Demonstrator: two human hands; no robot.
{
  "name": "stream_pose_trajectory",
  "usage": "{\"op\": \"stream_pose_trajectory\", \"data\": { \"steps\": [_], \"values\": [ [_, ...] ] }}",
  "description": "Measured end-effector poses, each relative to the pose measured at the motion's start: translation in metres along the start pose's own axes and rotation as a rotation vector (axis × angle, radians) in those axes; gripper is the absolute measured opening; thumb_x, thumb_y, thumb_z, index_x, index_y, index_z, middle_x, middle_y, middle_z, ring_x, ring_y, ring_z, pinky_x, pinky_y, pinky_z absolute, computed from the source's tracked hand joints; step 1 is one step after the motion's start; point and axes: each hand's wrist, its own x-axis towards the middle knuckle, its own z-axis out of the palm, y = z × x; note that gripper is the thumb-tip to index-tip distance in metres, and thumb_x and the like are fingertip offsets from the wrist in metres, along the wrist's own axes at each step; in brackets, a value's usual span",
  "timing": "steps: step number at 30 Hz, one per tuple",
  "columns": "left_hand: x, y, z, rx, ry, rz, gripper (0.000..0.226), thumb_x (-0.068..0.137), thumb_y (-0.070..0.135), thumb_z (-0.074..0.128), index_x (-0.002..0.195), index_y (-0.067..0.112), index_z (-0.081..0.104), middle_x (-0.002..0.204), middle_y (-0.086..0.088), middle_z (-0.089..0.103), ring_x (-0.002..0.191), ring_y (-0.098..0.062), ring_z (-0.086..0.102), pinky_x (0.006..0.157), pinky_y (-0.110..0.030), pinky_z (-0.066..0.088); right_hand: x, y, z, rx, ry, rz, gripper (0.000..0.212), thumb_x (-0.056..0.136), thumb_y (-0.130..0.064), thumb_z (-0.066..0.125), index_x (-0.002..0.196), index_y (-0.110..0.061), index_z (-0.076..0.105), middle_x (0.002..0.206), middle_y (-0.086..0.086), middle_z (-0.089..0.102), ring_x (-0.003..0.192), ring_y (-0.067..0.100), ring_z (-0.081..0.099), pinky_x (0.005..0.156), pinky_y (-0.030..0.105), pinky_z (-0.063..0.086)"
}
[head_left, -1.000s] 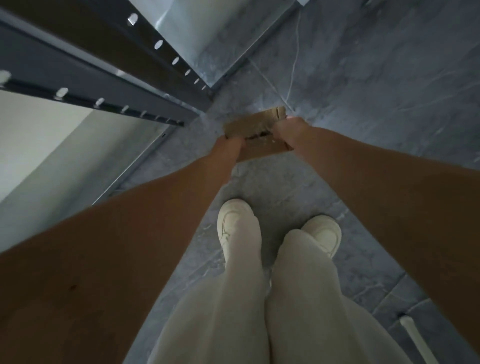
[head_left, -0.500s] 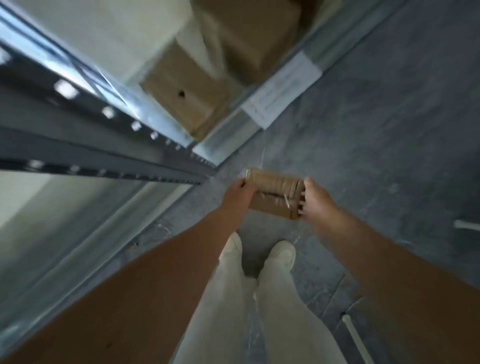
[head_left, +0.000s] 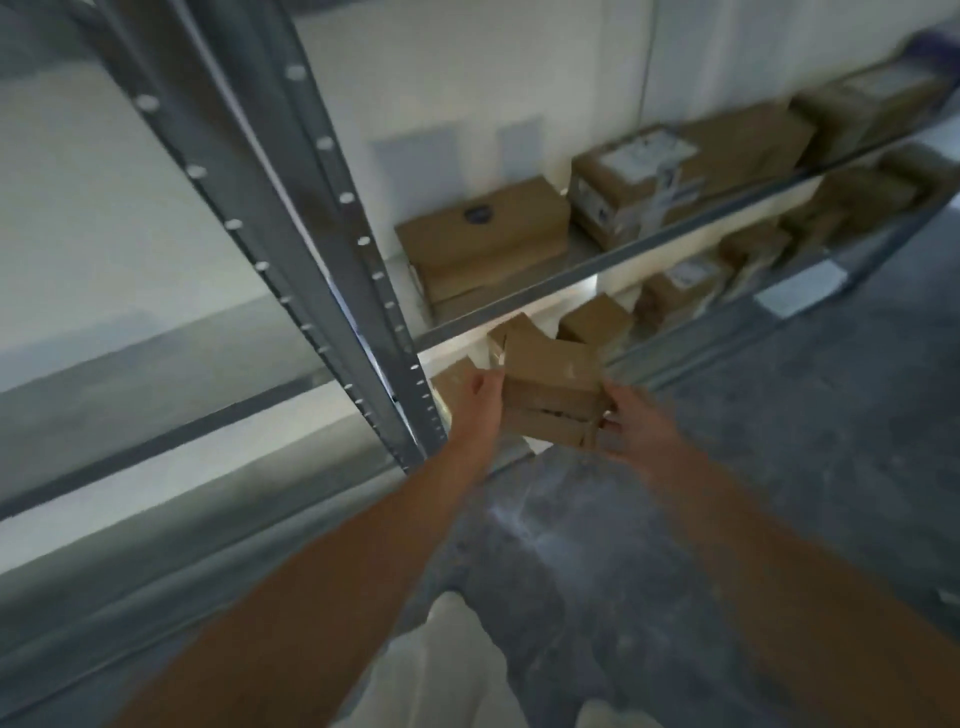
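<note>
A small brown cardboard box with tape on its top is held in the air between both hands, in front of the lower level of a grey metal shelf rack. My left hand grips its left end. My right hand grips its right end, fingers curled round the edge. The picture is blurred by motion.
The rack's upright post stands just left of my left hand. A shelf beam crosses above the box, with several cardboard boxes on the shelf and more boxes on the level below. Grey stone floor lies to the right.
The view has swung up from the floor to the shelves. Both hands have lifted the box from near the floor to the rack's lower level.
</note>
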Motion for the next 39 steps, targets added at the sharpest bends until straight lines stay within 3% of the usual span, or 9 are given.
{"op": "stream_pose_trajectory", "data": {
  "steps": [7, 10, 14, 19, 24, 28, 32, 36, 39],
  "values": [
    [-0.088, 0.020, 0.005, -0.034, 0.244, 0.169, 0.016, 0.094, 0.032, 0.058, 0.096, 0.016, 0.057, 0.088, 0.006, 0.056, 0.079, -0.006, 0.051, 0.063, -0.023, 0.038, -0.056, -0.027, -0.037, -0.131, -0.223, -0.122, 0.036, 0.091, -0.037, 0.065, 0.124, -0.026, 0.053, 0.127, 0.001, 0.058, 0.113, 0.021, 0.057, 0.093, 0.041, 0.049],
    [-0.120, 0.019, -0.009, -0.051, 0.314, 0.191, 0.017, 0.091, 0.026, 0.065, 0.102, 0.013, 0.063, 0.091, 0.006, 0.060, 0.083, -0.008, 0.055, 0.068, -0.022, 0.043, -0.073, -0.033, -0.040, -0.204, -0.321, -0.125, 0.052, 0.086, -0.027, 0.072, 0.132, -0.026, 0.050, 0.130, 0.003, 0.057, 0.115, 0.024, 0.058, 0.094, 0.040, 0.050],
    [-0.162, 0.014, -0.037, -0.031, 0.408, 0.186, 0.028, 0.092, 0.018, 0.064, 0.119, 0.018, 0.059, 0.107, 0.000, 0.063, 0.095, -0.017, 0.059, 0.084, -0.028, 0.051, -0.100, -0.025, -0.026, -0.267, -0.411, -0.184, 0.055, 0.080, -0.003, 0.076, 0.125, -0.024, 0.052, 0.125, 0.005, 0.059, 0.110, 0.026, 0.060, 0.077, 0.030, 0.052],
    [-0.192, 0.009, -0.071, -0.040, 0.454, 0.209, 0.029, 0.095, 0.017, 0.060, 0.122, 0.026, 0.058, 0.109, 0.007, 0.062, 0.085, -0.001, 0.059, 0.061, -0.007, 0.045, -0.131, -0.022, 0.001, -0.377, -0.471, -0.258, 0.064, 0.080, 0.002, 0.074, 0.131, -0.026, 0.049, 0.115, 0.005, 0.060, 0.103, 0.025, 0.062, 0.084, 0.039, 0.058],
    [-0.216, -0.003, -0.100, -0.071, 0.500, 0.238, 0.058, 0.087, -0.008, 0.057, 0.130, 0.031, 0.055, 0.111, 0.001, 0.064, 0.095, -0.012, 0.062, 0.070, -0.024, 0.057, -0.161, -0.016, 0.019, -0.313, -0.501, -0.231, 0.046, 0.089, 0.008, 0.056, 0.116, -0.029, 0.055, 0.114, 0.013, 0.064, 0.100, 0.031, 0.066, 0.071, 0.042, 0.061],
    [-0.236, -0.014, -0.120, -0.149, 0.549, 0.243, 0.064, 0.087, -0.014, 0.049, 0.134, 0.029, 0.055, 0.117, -0.003, 0.062, 0.103, -0.019, 0.060, 0.079, -0.030, 0.056, -0.191, 0.000, 0.042, -0.298, -0.461, -0.139, 0.035, 0.096, 0.001, 0.041, 0.116, -0.023, 0.058, 0.116, 0.017, 0.064, 0.102, 0.032, 0.063, 0.080, 0.047, 0.058],
    [-0.252, -0.019, -0.147, -0.274, 0.565, 0.198, 0.048, 0.096, -0.001, 0.041, 0.127, 0.030, 0.059, 0.123, -0.006, 0.063, 0.113, -0.027, 0.058, 0.098, -0.047, 0.052, -0.217, 0.005, 0.059, -0.223, -0.482, 0.015, 0.031, 0.094, -0.020, 0.050, 0.120, -0.009, 0.062, 0.116, 0.015, 0.068, 0.106, 0.032, 0.065, 0.091, 0.050, 0.054],
    [-0.268, -0.027, -0.170, -0.483, 0.532, 0.171, 0.025, 0.103, 0.022, 0.040, 0.114, 0.027, 0.062, 0.118, -0.003, 0.065, 0.114, -0.022, 0.060, 0.096, -0.044, 0.054, -0.241, 0.018, 0.077, -0.313, -0.547, -0.127, 0.041, 0.100, -0.047, 0.043, 0.118, -0.015, 0.060, 0.111, 0.009, 0.067, 0.104, 0.028, 0.064, 0.091, 0.051, 0.054],
    [-0.274, -0.034, -0.190, -0.492, 0.515, 0.221, 0.020, 0.103, 0.037, 0.044, 0.106, 0.025, 0.060, 0.115, -0.002, 0.064, 0.114, -0.023, 0.060, 0.097, -0.046, 0.053, -0.255, 0.029, 0.090, -0.398, -0.551, -0.248, 0.038, 0.099, -0.050, 0.046, 0.116, -0.017, 0.054, 0.109, 0.008, 0.065, 0.100, 0.025, 0.064, 0.084, 0.046, 0.057]
  ]
}}
